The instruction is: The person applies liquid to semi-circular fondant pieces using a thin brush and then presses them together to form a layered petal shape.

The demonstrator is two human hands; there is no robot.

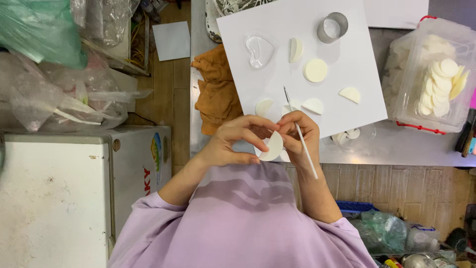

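Steel worktable (396,149) carries a white square board (347,94), tilted relative to the table edge. Right of the board: clear plastic tub (421,99) with red clasps, holding a stack of cream-white round discs (441,87). Left of the board: crumpled orange cloth (215,94), partly tucked under the board's edge. On the board, largest to smallest: clear heart-shaped cutter (259,50) near top left; metal ring cutter (332,27) near top right; one full round disc (316,70) at centre; folded half-disc pieces scattered, one upright beside the heart cutter (296,49), one at right (350,94), two near the lower edge (313,105). Both hands are at the board's near edge. Left hand (233,144): thumb and fingers closed on a folded white half-disc (271,147), held above the table edge. Right hand (300,134): fingertips touch the same piece; fingers also clamped on a thin white stick tool (303,144), running diagonally, tip pointing up toward the board.
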